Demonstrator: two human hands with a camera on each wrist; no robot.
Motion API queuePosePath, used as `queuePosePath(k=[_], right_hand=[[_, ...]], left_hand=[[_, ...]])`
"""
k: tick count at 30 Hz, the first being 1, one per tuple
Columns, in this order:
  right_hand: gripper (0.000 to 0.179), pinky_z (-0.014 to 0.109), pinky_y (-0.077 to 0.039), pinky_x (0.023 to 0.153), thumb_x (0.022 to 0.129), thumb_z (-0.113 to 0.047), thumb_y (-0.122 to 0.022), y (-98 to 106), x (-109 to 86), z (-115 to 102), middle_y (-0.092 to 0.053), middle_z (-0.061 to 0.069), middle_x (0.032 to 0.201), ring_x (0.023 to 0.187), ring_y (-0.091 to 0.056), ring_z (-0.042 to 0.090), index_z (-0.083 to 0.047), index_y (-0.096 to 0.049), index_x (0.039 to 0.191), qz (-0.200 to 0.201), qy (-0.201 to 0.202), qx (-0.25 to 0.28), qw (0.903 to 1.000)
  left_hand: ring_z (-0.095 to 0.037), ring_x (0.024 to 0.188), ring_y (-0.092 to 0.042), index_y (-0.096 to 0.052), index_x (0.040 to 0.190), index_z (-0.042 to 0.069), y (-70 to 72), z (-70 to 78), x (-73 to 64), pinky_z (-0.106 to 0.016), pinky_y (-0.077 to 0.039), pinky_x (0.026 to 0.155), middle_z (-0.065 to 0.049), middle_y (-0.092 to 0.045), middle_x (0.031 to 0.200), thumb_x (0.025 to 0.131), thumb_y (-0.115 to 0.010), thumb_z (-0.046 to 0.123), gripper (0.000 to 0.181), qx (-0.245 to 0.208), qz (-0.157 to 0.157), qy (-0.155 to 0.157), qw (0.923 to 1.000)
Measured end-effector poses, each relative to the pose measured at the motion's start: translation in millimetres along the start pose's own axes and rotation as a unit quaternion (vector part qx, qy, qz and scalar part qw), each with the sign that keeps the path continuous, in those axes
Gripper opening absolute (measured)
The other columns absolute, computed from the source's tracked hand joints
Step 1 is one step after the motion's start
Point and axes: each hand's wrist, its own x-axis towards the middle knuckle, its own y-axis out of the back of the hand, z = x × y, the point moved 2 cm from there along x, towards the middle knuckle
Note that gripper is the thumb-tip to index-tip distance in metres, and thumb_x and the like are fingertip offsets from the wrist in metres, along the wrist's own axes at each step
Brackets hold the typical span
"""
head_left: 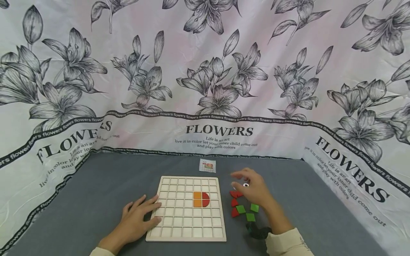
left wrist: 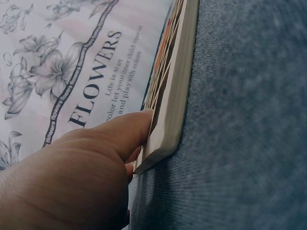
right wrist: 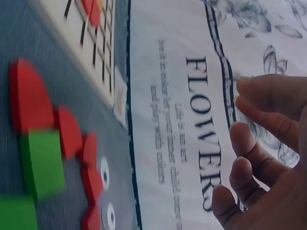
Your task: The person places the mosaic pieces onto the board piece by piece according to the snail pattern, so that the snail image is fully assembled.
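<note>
A wooden grid board (head_left: 177, 232) lies on the grey cloth with two orange squares (head_left: 197, 195) and two red quarter-circles (head_left: 205, 203) in its cells. My left hand (head_left: 137, 217) rests at the board's left edge, fingers spread. In the left wrist view, its thumb (left wrist: 129, 129) lies over the board's rim (left wrist: 175, 105). To the right of the board, my right hand (head_left: 254, 186) hovers over loose pieces, fingers slightly bent and apart from the thumb. The right wrist view shows nothing between those fingers (right wrist: 242, 136). Below it are red pieces (right wrist: 31, 98) and white rings (right wrist: 104, 172).
Green square blocks (head_left: 250, 217) lie between the board and the right forearm, with dark pieces (head_left: 251, 227) near the sleeve. A small printed card (head_left: 207, 165) sits behind the board. Flower-printed fabric (head_left: 221, 138) encloses the table's back and sides.
</note>
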Motion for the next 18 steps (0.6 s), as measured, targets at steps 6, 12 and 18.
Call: queuePosePath(k=[6,12,18], right_hand=[[0.025,0.049,-0.045,0.073,0.084,-0.011,-0.075,19.1,-8.2,17.3,-0.061,-0.005,0.099,0.088,-0.054,0.031,-0.012,-0.073,0.110,0.000,0.004,-0.009,1.0000],[0.027,0.045,-0.045,0.073,0.088,-0.011,-0.072,33.9,-16.8,39.3,-0.061,0.001,0.100,0.089,-0.053,0.029,-0.012,-0.071,0.114,-0.004,-0.019,0.014,0.9997],[0.032,0.038,-0.042,0.066,0.090,-0.016,-0.071,38.1,-30.5,58.7,-0.059,0.013,0.107,0.086,-0.046,0.025,-0.008,-0.067,0.121,-0.020,-0.095,0.022,0.9950]], left_hand=[[-0.044,0.137,-0.024,-0.064,0.130,0.015,-1.2,1.2,0.7,-0.069,-0.004,0.098,-0.004,-0.043,0.147,0.088,-0.068,0.044,0.051,-0.005,-0.003,0.001,1.0000],[-0.044,0.137,-0.024,-0.064,0.130,0.015,-2.0,-0.1,1.0,-0.069,-0.004,0.098,-0.005,-0.043,0.147,0.089,-0.067,0.045,0.051,-0.001,0.001,-0.004,1.0000],[-0.045,0.136,-0.025,-0.064,0.130,0.015,-1.8,-2.2,-0.1,-0.069,-0.004,0.097,-0.006,-0.043,0.147,0.089,-0.067,0.046,0.052,0.000,0.002,-0.005,1.0000]])
